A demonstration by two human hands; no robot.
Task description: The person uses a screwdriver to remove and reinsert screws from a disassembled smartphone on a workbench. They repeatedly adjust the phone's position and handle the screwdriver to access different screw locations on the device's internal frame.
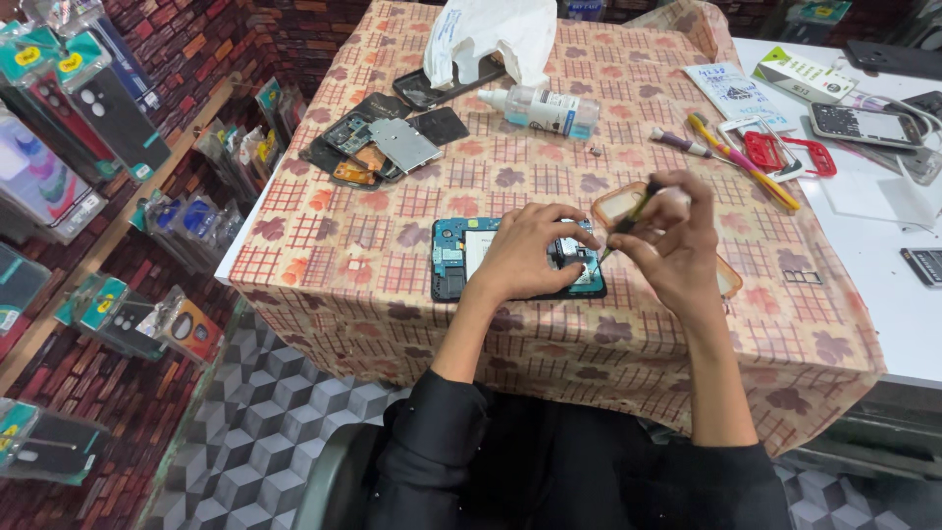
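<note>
A beige tablecloth (392,265) patterned with red checks and brown leaves was seen; the opened phone (453,257) showed blue, the screwdriver (738,157) yellow.

Middle of the opened phone (461,257) hidden under the left hand (530,253). Tool tip too small to tell beneath the right hand (667,245). Hanging phone cases (59,128) cut off at the left edge.

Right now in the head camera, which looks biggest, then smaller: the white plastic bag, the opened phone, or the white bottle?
1. White plastic bag
2. Opened phone, partly hidden under the left hand
3. White bottle
The bag lies farther away yet looks biggest.
</note>
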